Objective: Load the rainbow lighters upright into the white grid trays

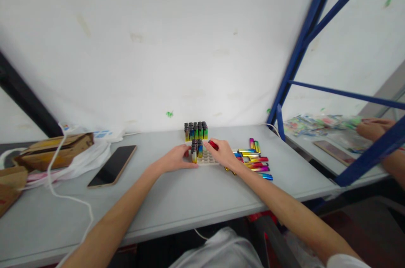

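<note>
A pale tray with round holes (207, 158) lies on the table, with several upright lighters (194, 152) standing in its left part. My left hand (175, 159) curves around the tray's left end, thumb along the front edge and fingers bent behind, close to those lighters. My right hand (223, 152) is closed on a red lighter (213, 145) over the tray's right part; the hand hides some of the holes. Behind the tray stands a block of upright lighters (196, 131) with dark tops. Several loose shiny lighters (257, 164) lie right of my right hand.
A phone (112, 166) lies on the grey table to the left. Farther left are a cardboard box (55, 150), a white plastic bag and a white cable (69, 196). A blue metal frame (297, 57) stands at the right; beyond it are another person's hands (375, 128).
</note>
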### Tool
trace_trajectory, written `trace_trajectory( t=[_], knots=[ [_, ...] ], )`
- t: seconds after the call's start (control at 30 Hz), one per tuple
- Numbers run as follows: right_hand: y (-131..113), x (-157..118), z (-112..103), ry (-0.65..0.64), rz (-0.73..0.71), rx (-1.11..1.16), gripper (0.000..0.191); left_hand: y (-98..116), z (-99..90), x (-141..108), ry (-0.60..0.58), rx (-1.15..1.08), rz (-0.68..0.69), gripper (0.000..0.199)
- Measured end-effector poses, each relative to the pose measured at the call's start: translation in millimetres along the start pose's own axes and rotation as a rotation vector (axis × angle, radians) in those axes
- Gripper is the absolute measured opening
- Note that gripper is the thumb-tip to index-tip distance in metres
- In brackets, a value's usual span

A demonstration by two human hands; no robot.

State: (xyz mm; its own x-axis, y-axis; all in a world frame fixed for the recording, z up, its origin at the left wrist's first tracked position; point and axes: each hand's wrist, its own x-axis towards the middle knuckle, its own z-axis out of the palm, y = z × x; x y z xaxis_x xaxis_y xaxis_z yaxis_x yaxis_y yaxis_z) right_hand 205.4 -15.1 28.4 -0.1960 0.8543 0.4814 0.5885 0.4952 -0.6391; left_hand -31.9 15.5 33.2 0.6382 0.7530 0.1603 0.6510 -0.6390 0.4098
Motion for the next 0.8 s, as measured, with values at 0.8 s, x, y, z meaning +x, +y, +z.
trace_trajectory(
  t=[0.8],
  knots=[
    [-3.9,-0.2,-8.2,-0.214,-0.164,-0.165,0.053,0.6,1.1,-1.2,0.007,-0.042,-0.002,0.059]
  ],
)
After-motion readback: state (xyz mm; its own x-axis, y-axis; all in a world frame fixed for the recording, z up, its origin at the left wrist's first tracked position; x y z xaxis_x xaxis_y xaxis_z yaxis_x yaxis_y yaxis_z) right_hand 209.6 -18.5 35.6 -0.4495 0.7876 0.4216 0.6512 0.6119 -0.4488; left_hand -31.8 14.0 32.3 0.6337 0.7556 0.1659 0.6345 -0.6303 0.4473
